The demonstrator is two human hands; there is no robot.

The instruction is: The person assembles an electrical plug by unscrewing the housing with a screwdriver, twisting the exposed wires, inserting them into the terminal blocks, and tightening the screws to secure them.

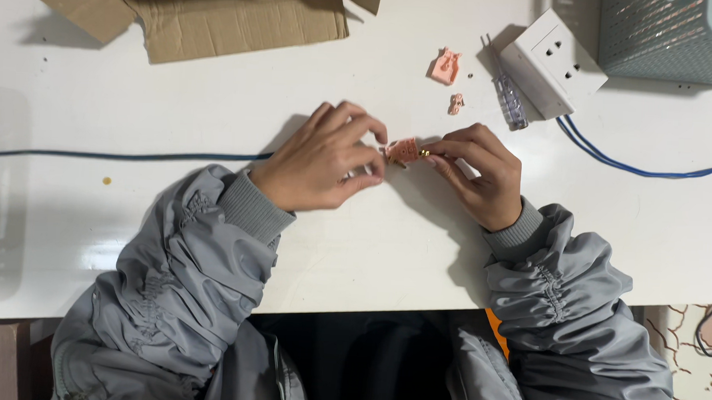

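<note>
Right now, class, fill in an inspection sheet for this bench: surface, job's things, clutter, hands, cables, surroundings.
Surface: white table, glossy.
Job's things: small pink plug part held between both hands; metal pin at its right end.
Clutter: two pink plastic pieces, clear-handled screwdriver, white socket block, flattened cardboard, teal basket.
Hands: left hand and right hand both pinch the part.
Cables: blue wire runs left; blue cable runs right.
Surroundings: grey jacket sleeves; patterned floor at lower right.
</note>
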